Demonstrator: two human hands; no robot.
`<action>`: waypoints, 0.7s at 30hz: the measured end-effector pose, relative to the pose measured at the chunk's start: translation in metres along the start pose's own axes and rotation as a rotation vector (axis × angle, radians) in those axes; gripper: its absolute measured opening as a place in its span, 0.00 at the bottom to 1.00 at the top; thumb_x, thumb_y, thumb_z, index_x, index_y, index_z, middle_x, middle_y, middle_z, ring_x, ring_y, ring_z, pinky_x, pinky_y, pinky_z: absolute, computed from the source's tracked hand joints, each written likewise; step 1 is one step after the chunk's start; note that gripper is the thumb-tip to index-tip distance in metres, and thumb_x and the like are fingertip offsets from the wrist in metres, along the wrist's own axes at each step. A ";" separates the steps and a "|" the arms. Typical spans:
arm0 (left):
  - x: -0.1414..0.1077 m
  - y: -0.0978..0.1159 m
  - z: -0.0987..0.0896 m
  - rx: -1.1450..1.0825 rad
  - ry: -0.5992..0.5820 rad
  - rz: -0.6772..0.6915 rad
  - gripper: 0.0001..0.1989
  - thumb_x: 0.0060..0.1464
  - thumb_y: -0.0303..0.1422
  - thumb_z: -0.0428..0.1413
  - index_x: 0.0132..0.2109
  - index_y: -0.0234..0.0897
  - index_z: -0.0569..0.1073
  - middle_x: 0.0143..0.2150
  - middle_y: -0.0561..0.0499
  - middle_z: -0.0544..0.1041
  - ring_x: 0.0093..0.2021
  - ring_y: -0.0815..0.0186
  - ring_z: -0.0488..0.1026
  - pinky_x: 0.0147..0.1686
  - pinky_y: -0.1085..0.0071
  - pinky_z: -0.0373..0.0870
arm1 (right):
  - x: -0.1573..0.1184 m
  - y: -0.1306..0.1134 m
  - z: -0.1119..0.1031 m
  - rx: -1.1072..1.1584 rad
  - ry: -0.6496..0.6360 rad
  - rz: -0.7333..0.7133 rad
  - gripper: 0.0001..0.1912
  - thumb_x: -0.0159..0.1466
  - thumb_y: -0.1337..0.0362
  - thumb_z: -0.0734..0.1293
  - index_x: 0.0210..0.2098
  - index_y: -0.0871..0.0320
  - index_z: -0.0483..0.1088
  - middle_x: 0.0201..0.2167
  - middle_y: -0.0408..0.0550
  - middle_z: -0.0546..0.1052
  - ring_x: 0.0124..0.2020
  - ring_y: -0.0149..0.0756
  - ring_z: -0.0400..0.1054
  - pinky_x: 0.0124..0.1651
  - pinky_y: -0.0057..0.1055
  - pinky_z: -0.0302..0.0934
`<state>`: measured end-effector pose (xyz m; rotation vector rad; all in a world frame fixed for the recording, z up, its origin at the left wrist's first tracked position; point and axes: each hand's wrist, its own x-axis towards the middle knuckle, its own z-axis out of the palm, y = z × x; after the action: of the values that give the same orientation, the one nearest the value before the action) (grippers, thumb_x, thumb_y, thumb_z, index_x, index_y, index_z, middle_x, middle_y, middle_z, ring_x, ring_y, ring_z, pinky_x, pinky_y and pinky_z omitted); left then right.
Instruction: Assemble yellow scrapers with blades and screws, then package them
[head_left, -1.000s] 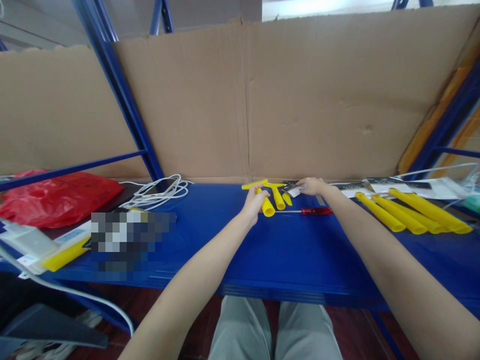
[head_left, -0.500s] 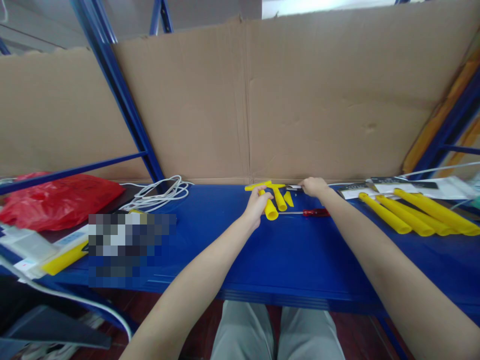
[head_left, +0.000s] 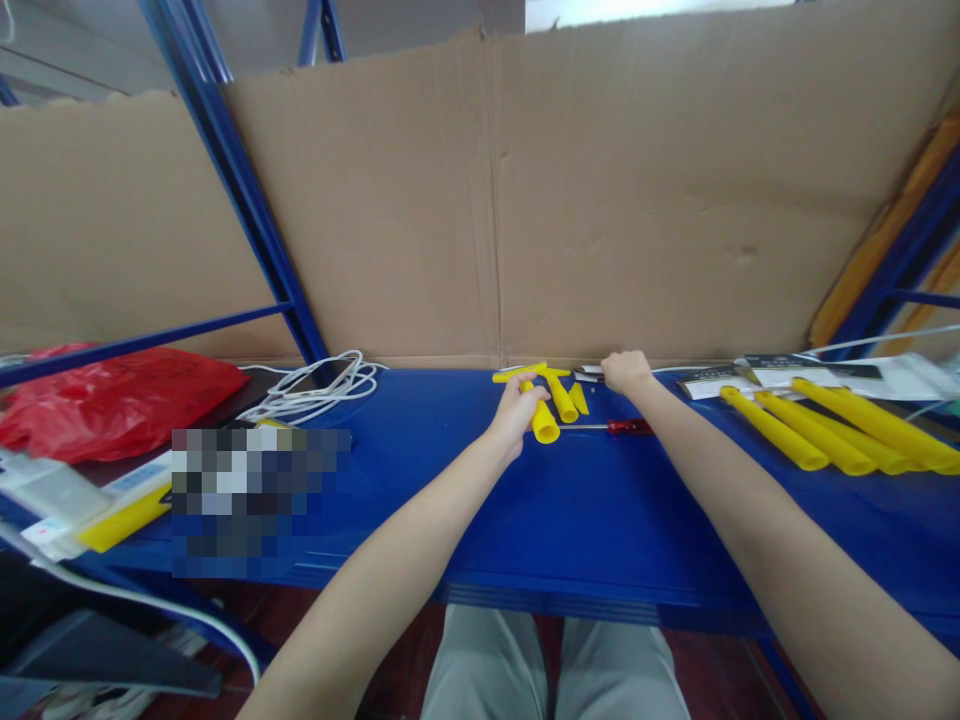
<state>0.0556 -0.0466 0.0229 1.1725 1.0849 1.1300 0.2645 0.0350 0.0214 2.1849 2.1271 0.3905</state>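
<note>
My left hand [head_left: 516, 412] is closed round the upper part of a yellow plastic tube [head_left: 545, 428], its open end facing me. A second yellow tube [head_left: 562, 397] lies right beside it, with a pointed yellow scrap [head_left: 579, 399] to its right. Behind my left hand are flat yellow strips [head_left: 517, 375]. My right hand [head_left: 628, 372] is a fist near the cardboard, and a thin pale, metallic-looking piece [head_left: 589, 374] shows at its left; its kind is hidden. In front of that fist lies a screwdriver [head_left: 628, 427] with a red handle, its shaft pointing left towards the held tube.
Several yellow tubes [head_left: 810, 440] lie at right by packaged items with black-and-white labels [head_left: 709, 382]. At left are a coiled white cable [head_left: 322, 390], a red plastic bag [head_left: 120, 400] and another yellow tube [head_left: 127, 517]. A cardboard wall [head_left: 637, 200] stands behind the blue shelf [head_left: 585, 520].
The view has shifted slightly. The pale piece by my right fist now sits a little apart from the yellow pieces. My left hand keeps its hold on the tube.
</note>
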 end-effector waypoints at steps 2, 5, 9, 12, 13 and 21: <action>0.000 0.000 0.000 0.006 -0.001 -0.001 0.26 0.45 0.23 0.51 0.54 0.38 0.62 0.32 0.51 0.72 0.20 0.72 0.66 0.22 0.75 0.63 | -0.001 -0.001 0.000 -0.018 0.020 0.031 0.20 0.61 0.73 0.55 0.49 0.65 0.71 0.48 0.67 0.72 0.53 0.51 0.64 0.50 0.44 0.58; 0.001 0.000 0.000 0.019 0.000 -0.001 0.26 0.45 0.23 0.51 0.54 0.38 0.62 0.31 0.52 0.71 0.20 0.72 0.66 0.21 0.76 0.62 | -0.001 -0.004 0.001 -0.015 0.026 0.056 0.21 0.61 0.74 0.55 0.50 0.65 0.70 0.48 0.66 0.72 0.51 0.48 0.66 0.49 0.39 0.61; 0.002 -0.001 0.000 -0.005 -0.007 0.019 0.26 0.45 0.22 0.51 0.54 0.37 0.61 0.33 0.52 0.71 0.19 0.73 0.65 0.20 0.77 0.62 | 0.002 -0.006 0.003 0.010 0.010 0.089 0.20 0.60 0.69 0.59 0.51 0.62 0.70 0.47 0.63 0.73 0.51 0.45 0.67 0.48 0.35 0.61; 0.001 0.001 -0.001 -0.023 0.001 0.009 0.28 0.45 0.22 0.51 0.55 0.37 0.59 0.33 0.51 0.71 0.19 0.73 0.65 0.19 0.76 0.62 | 0.004 -0.006 0.004 0.026 0.000 0.107 0.20 0.60 0.65 0.60 0.51 0.62 0.70 0.46 0.63 0.74 0.51 0.45 0.67 0.49 0.36 0.61; 0.001 0.002 -0.001 -0.027 0.003 0.002 0.29 0.45 0.22 0.51 0.56 0.37 0.57 0.34 0.51 0.72 0.18 0.73 0.65 0.19 0.76 0.62 | 0.004 -0.006 0.004 0.029 -0.002 0.113 0.20 0.60 0.65 0.60 0.51 0.62 0.70 0.46 0.63 0.74 0.51 0.45 0.67 0.49 0.36 0.61; -0.002 0.003 -0.002 -0.048 -0.040 -0.032 0.41 0.43 0.21 0.51 0.62 0.40 0.41 0.33 0.51 0.73 0.17 0.73 0.65 0.17 0.76 0.63 | -0.002 -0.012 -0.002 0.027 0.004 0.138 0.21 0.61 0.67 0.58 0.51 0.64 0.69 0.47 0.65 0.73 0.52 0.48 0.65 0.51 0.41 0.58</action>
<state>0.0534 -0.0482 0.0262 1.1322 1.0374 1.0979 0.2520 0.0335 0.0200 2.3559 2.0003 0.3770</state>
